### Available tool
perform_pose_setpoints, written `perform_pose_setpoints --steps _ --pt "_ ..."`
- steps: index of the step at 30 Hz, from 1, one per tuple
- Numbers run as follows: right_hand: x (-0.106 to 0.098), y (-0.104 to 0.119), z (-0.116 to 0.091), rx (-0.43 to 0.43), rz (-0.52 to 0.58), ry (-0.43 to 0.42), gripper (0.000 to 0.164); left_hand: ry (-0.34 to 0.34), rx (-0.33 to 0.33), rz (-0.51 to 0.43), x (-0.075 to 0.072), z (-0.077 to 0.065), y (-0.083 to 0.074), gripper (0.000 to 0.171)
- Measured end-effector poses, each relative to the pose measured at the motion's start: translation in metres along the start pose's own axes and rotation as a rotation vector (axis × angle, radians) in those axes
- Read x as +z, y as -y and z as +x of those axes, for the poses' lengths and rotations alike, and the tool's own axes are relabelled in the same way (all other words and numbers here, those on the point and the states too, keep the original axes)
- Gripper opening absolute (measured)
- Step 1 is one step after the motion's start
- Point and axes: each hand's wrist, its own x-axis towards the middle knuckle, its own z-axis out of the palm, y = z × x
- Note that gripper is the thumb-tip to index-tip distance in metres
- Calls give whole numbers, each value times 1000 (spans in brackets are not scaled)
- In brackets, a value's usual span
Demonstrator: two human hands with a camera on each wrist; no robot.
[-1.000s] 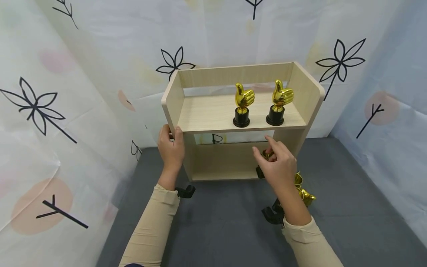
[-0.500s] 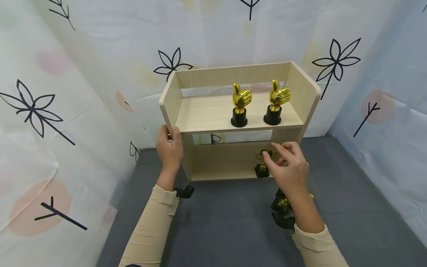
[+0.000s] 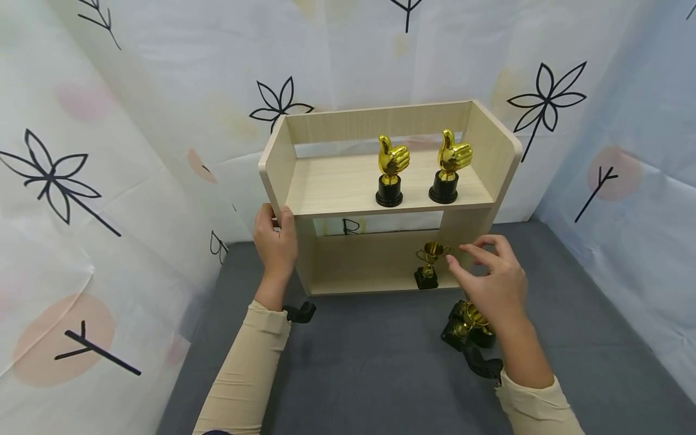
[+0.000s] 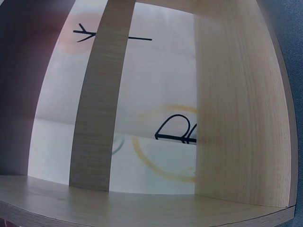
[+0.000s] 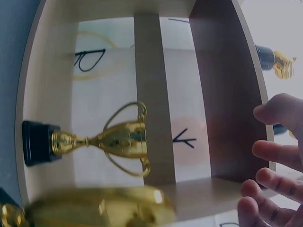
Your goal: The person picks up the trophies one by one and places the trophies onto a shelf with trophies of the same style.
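Observation:
My left hand (image 3: 277,241) grips the left side panel of a light wooden two-tier shelf (image 3: 334,187), thumb on the front edge. My right hand (image 3: 497,287) hangs before the lower tier's right end, thumb and fingers apart, holding nothing. Just left of its fingertips, a gold trophy cup (image 3: 427,279) with two handles and a black square base stands upright on the lower tier. The right wrist view shows the same cup (image 5: 125,139) apart from the spread fingers. Two gold thumbs-up trophies (image 3: 390,172) with black round bases stand on the upper tier.
More gold trophies (image 3: 462,323) with black bases are on the grey tabletop (image 3: 370,374) by my right wrist, partly hidden by it. Patterned white cloth (image 3: 190,54) hangs behind the shelf and at both sides.
My right hand has drawn away to the right from the trophy cup, which now shows fully on the lower tier. The left hand keeps its hold on the shelf.

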Motion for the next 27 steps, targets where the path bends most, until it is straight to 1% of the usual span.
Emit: perform_pose_setpoints --steps 8,14,20,27 --pt "-15 -9 -1 90 -55 126 23 3 -8 -2 0 1 0 46" --pt "-24 -15 -1 110 -81 206 25 -3 -2 -7 0 0 1 48" --pt "-33 -21 -2 141 -80 267 28 1 9 -6 0 1 2 49" --pt "-43 -27 -6 196 -39 390 36 -3 17 -21 0 1 2 49"
